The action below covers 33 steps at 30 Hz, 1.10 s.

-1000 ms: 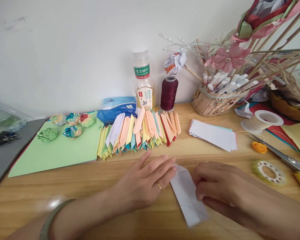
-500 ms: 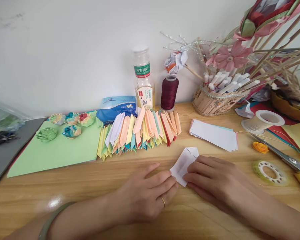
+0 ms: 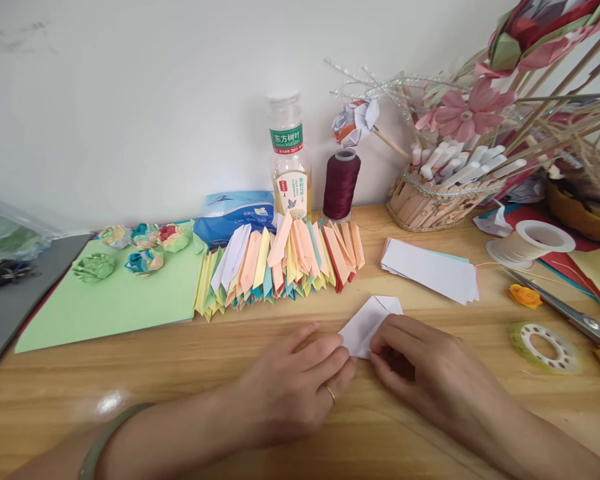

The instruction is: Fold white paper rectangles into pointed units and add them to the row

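Observation:
A white strip of paper (image 3: 364, 324) lies on the wooden table, its far end folded to slanted corners and its near end partly under my fingers. My left hand (image 3: 305, 377), with a ring on one finger, rests flat on the table, fingers stretched out and their tips on the paper's left edge. The thumb and fingers of my right hand (image 3: 420, 360) pinch the paper's near right edge. Just beyond the paper stands a long row of folded coloured paper pieces (image 3: 280, 267). A stack of paper strips (image 3: 430, 270), white on top, lies behind my right hand.
At the right are a tape roll (image 3: 545, 348), scissors (image 3: 565, 303), an orange paper flower (image 3: 525, 295) and a white spool (image 3: 530, 243). Along the wall stand a bottle (image 3: 289, 160), maroon thread (image 3: 341, 185) and a pen basket (image 3: 430, 203). Green sheets (image 3: 115, 307) bear paper flowers at left.
The paper strip has turned and shortened, its near end now folded up. My right hand has come down onto its near edge and pinches there. My left hand has shifted slightly nearer.

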Each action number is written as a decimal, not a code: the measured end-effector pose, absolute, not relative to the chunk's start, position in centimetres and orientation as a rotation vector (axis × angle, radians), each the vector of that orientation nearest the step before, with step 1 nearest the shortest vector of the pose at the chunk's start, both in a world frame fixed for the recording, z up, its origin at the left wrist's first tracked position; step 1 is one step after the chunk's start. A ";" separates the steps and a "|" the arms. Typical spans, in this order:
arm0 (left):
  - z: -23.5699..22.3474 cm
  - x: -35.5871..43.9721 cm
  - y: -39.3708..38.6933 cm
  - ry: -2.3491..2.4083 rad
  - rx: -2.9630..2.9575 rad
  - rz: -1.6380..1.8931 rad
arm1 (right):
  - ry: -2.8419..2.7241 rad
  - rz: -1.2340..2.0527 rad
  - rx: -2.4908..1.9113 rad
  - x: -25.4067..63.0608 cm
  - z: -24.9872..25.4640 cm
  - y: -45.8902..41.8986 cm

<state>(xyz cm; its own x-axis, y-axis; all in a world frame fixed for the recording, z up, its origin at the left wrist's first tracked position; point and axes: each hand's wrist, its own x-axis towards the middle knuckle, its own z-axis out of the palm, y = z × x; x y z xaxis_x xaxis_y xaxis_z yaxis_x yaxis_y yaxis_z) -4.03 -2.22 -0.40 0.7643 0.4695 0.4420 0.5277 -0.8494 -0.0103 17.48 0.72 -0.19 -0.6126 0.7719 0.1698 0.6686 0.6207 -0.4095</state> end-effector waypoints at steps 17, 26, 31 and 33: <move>-1.0 -3.6 -2.4 -0.864 -2.872 -0.507 | -2.478 0.460 -1.256 17.3 -0.5 0.6; -1.0 -3.6 -2.5 -0.871 -2.871 -0.439 | -2.494 0.430 -1.251 17.3 -0.6 0.7; -1.1 -3.5 -2.6 -0.889 -2.882 -0.468 | -2.528 0.415 -1.243 17.3 -0.5 0.8; -1.1 -3.5 -2.6 -0.897 -2.890 -0.478 | -2.532 0.415 -1.242 17.3 -0.5 0.8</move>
